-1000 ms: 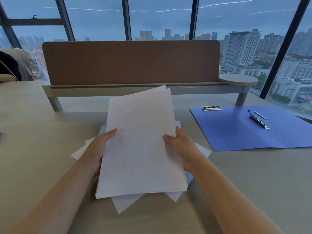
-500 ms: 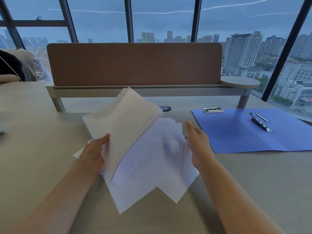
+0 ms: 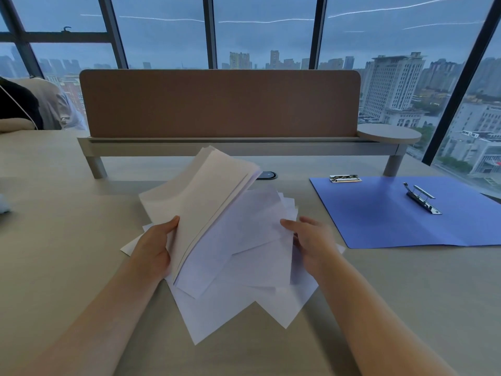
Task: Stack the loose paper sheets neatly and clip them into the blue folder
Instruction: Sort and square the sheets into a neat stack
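1. While the left hand (image 3: 151, 245) gripped a thick bundle of white paper sheets (image 3: 206, 202) by its near left edge, thumb on top and fingers underneath, the bundle stood lifted and tilted up toward the left.
2. The right hand (image 3: 311, 240) rested with its fingers loosely spread on a scattered fan of loose white paper sheets (image 3: 244, 280), holding nothing.
3. That fan lay flat on the pale beige desk (image 3: 67, 240), its corners pointing every way, directly below and to the right of the lifted bundle.
4. The open blue cardboard folder (image 3: 393, 221) lay flat on the desk, right of the sheets and apart from them.
5. A long silver metal clip (image 3: 421, 198) sat inside the folder, with a smaller silver clamp (image 3: 345, 178) at its far left corner.
6. A brown desk divider panel (image 3: 219, 103) stood beyond the papers.
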A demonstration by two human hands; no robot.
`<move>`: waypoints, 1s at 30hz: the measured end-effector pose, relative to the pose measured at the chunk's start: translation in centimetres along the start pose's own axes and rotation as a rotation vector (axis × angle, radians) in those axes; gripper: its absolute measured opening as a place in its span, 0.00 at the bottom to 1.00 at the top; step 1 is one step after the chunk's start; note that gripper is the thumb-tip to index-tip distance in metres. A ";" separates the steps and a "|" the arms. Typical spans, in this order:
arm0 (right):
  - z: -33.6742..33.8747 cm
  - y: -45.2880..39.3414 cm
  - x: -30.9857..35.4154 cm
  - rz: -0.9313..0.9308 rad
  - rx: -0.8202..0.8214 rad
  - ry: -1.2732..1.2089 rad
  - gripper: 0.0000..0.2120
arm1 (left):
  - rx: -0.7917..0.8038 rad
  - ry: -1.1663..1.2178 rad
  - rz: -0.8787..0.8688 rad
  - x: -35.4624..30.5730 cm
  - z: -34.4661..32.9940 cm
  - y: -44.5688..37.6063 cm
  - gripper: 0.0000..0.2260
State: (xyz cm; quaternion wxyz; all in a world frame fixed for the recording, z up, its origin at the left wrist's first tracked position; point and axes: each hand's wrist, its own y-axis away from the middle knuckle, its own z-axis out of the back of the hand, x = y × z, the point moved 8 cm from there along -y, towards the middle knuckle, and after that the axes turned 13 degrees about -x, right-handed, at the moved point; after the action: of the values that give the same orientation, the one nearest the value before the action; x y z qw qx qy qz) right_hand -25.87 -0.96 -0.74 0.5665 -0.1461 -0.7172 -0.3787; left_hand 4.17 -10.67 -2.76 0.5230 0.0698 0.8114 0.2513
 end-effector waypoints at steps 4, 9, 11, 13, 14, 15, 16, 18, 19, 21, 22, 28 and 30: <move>-0.5 0.5 0.1 0.056 0.047 0.088 0.15 | 0.014 0.018 0.008 0.0 -0.1 0.4 0.07; -0.9 1.2 1.4 0.336 0.043 0.412 0.05 | 0.021 0.026 0.001 0.0 -0.2 0.7 0.07; -1.0 1.3 1.6 0.411 0.038 0.513 0.10 | 0.043 0.009 0.006 0.2 -0.5 1.1 0.07; -1.0 1.3 1.9 0.471 0.027 0.581 0.14 | 0.061 -0.033 -0.011 0.3 -0.7 1.3 0.09; -1.0 1.2 2.1 0.489 0.020 0.595 0.14 | 0.065 -0.063 -0.028 0.2 -0.8 1.5 0.09; -1.0 1.1 2.2 0.496 0.019 0.596 0.13 | 0.073 -0.093 -0.044 0.0 -0.9 1.8 0.10; -0.9 0.9 2.2 0.486 0.021 0.582 0.10 | 0.080 -0.106 -0.055 -0.2 -0.8 1.9 0.11; -0.5 0.5 2.2 0.431 0.025 0.522 0.09 | 0.091 -0.100 -0.063 -0.7 -0.7 2.0 0.11; -0.3 0.2 2.1 0.389 0.024 0.481 0.09 | 0.101 -0.092 -0.074 -1.1 -0.7 2.1 0.11; 0.3 -0.4 1.7 0.280 0.032 0.394 0.09 | 0.124 -0.039 -0.084 -1.8 -0.5 1.8 0.10; 0.5 -0.4 1.6 0.229 0.045 0.354 0.08 | 0.125 -0.018 -0.083 -2.0 -0.4 1.8 0.10; 1.8 -0.1 2.3 0.130 0.082 0.268 0.05 | 0.138 -0.218 -0.223 -3.9 0.4 2.3 0.15; 2.2 -0.1 2.5 0.117 0.077 0.268 0.05 | 0.144 -0.281 -0.285 -4.6 0.4 2.6 0.10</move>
State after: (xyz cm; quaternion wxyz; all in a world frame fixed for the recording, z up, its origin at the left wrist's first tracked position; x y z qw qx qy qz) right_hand -28.21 0.00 1.35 0.6833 -0.1137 -0.6395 -0.3334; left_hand 6.20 -10.02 2.07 0.6548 0.0260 0.7481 0.1041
